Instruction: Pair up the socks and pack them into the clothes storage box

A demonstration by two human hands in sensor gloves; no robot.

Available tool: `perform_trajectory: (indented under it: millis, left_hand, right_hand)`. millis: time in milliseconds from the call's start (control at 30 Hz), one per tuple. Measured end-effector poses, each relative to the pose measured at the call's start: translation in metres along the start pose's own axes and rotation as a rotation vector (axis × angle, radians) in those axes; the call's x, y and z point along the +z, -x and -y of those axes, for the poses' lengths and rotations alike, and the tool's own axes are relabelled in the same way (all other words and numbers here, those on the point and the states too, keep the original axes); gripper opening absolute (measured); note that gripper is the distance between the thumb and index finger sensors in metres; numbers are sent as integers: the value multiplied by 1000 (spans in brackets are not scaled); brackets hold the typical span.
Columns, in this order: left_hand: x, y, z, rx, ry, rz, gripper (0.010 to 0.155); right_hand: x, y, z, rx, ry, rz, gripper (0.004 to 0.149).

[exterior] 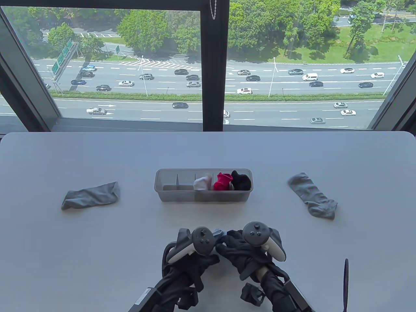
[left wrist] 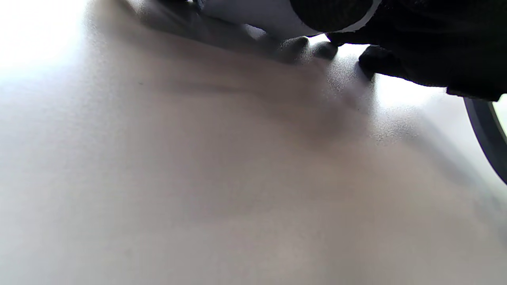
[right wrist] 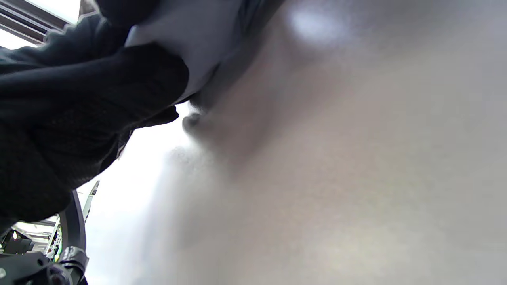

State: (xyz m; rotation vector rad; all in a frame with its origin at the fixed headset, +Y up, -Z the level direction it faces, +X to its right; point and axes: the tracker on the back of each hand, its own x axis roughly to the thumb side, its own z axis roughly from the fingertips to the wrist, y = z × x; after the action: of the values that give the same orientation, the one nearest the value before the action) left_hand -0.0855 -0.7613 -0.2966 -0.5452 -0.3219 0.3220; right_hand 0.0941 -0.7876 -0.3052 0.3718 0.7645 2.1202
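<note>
Hands (exterior: 224,250) hiding pale-blue sock (exterior: 219,232), mostly unseen

left hand (exterior: 190,256): low at the near edge, fingers curled inward.
right hand (exterior: 242,253): just beside it, fingers curled toward the left.

two grey socks (exterior: 91,195) – one box (exterior: 203,196)

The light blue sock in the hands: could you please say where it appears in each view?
Table view: a light blue sock peeks out between the two trackers, near the bottom centre.
Left wrist view: pale fabric at the top centre, likely the sock.
Right wrist view: pale fabric at the top, left of centre, likely the same.
Shared landmark: the table.
</note>
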Motion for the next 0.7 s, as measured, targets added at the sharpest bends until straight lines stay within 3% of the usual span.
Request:
perform_trajectory:
  millis: [100, 300, 367, 500, 567, 700]
  left_hand:
    - [-1, 0, 2, 9, 63, 13, 51]
    - [-2, -6, 3, -56, 50, -14, 59]
    - [0, -5, 1, -52, -4, -11, 68]
    - [4, -8, -5, -44, -107, 27, 54]
    - [5, -6, -6, -54, -107, 25, 52]
    - [4, -6, -2, -38, -44, 56, 54]
  right_hand:
    - [0, -2, 3, -5, 29, -2, 47]
    - [0, -4, 2, 25, 34, -7, 46]
    - [0, -3, 3, 47, 42, -18, 46]
    - [2, -4, 3, 9, 79, 1, 51]
    - [3, -5, 3, 13, 43, 34, 64]
    - [3, -12, 7, 39, 67, 41, 54]
